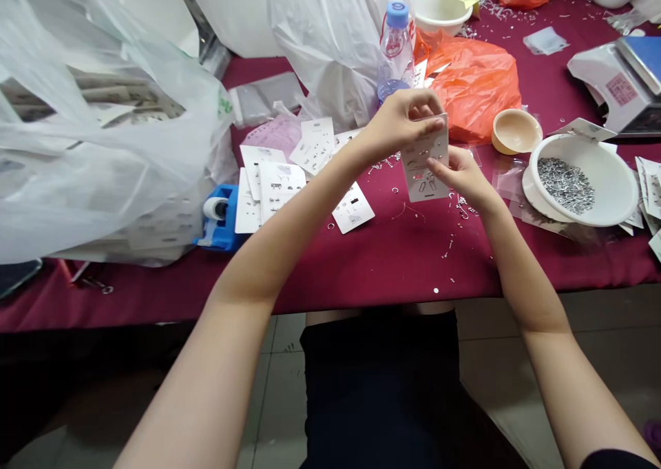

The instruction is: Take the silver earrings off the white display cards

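A white earring card (426, 160) with small metal pieces on it is held upright above the dark red tablecloth (392, 255). My left hand (400, 119) pinches the card's top edge. My right hand (462, 174) grips its right side, fingers closed against the card front. More white cards (279, 180) lie spread on the cloth to the left, one card (354, 209) just below my left wrist. Small loose metal bits (462, 207) are scattered on the cloth under my right hand.
A white bowl of metal pieces (583, 180) sits at right beside a small beige bowl (515, 130). Behind the card stand a water bottle (395, 45) and an orange bag (478, 83). Big clear plastic bags (98, 145) and a blue tape dispenser (219, 214) fill the left.
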A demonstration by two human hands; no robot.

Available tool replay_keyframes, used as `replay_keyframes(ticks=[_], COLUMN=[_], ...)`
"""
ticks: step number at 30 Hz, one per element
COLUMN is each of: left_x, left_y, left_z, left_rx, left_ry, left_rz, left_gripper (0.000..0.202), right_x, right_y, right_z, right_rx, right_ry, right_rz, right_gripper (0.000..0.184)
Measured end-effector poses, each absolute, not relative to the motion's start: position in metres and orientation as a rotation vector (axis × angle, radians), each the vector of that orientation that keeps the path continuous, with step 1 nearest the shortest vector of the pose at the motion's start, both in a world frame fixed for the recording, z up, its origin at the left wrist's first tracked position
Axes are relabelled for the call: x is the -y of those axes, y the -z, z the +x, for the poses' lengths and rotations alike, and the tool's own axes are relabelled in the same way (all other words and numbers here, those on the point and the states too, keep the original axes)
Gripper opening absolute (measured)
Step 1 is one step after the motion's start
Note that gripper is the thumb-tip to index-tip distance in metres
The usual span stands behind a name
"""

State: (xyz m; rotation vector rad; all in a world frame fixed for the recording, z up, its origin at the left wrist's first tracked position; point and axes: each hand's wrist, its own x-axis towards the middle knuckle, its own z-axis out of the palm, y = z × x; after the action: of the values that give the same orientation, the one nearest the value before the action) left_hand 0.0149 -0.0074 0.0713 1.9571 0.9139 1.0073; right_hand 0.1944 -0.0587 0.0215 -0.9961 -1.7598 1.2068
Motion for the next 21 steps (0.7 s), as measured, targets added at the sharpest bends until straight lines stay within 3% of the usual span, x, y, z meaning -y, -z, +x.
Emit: replay_keyframes(ticks=[4,8,12,21], left_x=[-0.024,-0.034,-0.021,-0.008], left_y=[-0.061,-0.019,0.015,0.016], left_z=[0.023,-0.002,-0.026,-0.01], left_rx=[-0.928,-1.244,-1.387,-1.507], left_ry=[-1.075,-0.777,-0.433,-0.166], left_rz=[1.997,2.202,2.532,2.735], left_gripper=[0.028,0.015,0.023,0.036], right_x=[0.042,0.021,0.009,0.012], right_y=[-0.013,0.005,0.019,0.023], right_z=[0.221,0.241,0.242,0.229], right_rx=[1.58,1.432,1.452,1.467], right_ry=[-1.053,-0.899,-0.874,-0.965], right_rz=[-1.02,-1.042,-1.057,-1.067], right_gripper=[0.048,0.054,0.054,0.048])
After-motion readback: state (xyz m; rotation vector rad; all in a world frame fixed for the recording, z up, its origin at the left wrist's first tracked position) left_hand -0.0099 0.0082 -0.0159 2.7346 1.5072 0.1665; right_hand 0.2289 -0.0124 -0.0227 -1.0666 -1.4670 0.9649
